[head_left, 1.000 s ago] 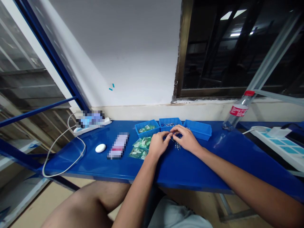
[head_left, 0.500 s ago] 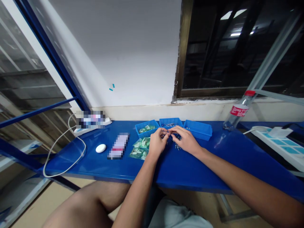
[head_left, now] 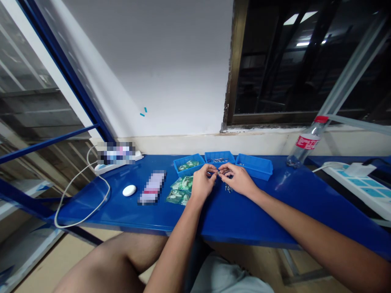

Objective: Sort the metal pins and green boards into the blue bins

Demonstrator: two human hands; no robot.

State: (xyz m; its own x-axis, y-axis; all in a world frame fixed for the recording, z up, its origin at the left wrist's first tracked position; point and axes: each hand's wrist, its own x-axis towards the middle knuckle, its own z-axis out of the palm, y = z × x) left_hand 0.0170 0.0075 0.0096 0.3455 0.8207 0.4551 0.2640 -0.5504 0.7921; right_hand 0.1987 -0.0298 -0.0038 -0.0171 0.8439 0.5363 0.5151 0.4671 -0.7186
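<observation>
My left hand (head_left: 203, 182) and my right hand (head_left: 240, 179) meet at the fingertips above the blue table, each pinched on something too small to make out. Small metal pieces (head_left: 228, 189) lie on the table under my right hand. Behind my hands stand three blue trays: the left one (head_left: 182, 172) holds green packets, the middle one (head_left: 219, 154) holds metal pieces, and the right one (head_left: 259, 173) is partly hidden by my right hand. Green-and-clear packets (head_left: 179, 196) lie beside my left hand.
A white oval object (head_left: 129, 190) and a blurred flat item (head_left: 152, 187) lie at the left, near a looping white cable (head_left: 108, 191). A red-capped bottle (head_left: 308, 142) stands back right, by a white power strip (head_left: 360, 187).
The fingers of my right hand have curled and shifted slightly, with a small gap now seen between thumb and forefinger. My left hand has hardly moved.
</observation>
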